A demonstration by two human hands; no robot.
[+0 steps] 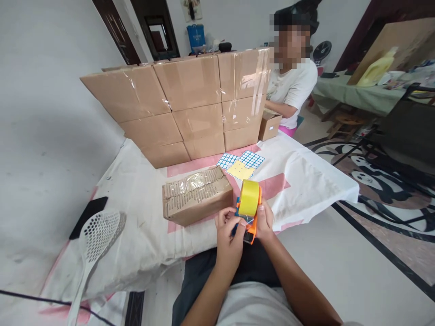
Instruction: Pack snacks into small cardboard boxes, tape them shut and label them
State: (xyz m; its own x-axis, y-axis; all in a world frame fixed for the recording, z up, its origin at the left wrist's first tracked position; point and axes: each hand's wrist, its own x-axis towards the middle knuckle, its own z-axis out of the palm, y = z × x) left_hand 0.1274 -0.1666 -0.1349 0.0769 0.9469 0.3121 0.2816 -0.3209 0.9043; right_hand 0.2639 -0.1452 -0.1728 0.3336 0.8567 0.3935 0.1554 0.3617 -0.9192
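Observation:
A tape dispenser [252, 228] with an orange and blue frame is between my hands, above the table's front edge. It carries a thick roll of yellow tape [249, 198]. My right hand [265, 220] grips the orange side. With bent fingers, my left hand [228, 230] pinches the blue side near the dispenser's lower end; whether a tape end is between those fingertips I cannot tell. Just to the left of the dispenser lies a cardboard box [200, 203], with clear tape over its crumpled top.
Taped cardboard boxes [200, 81] form a wall along the table's back. Sheets of blue-edged labels [251, 159] and a yellow sheet [240, 170] lie before it. A white slotted skimmer [100, 231] is at left. Another person [294, 86] stands behind a small box [270, 126].

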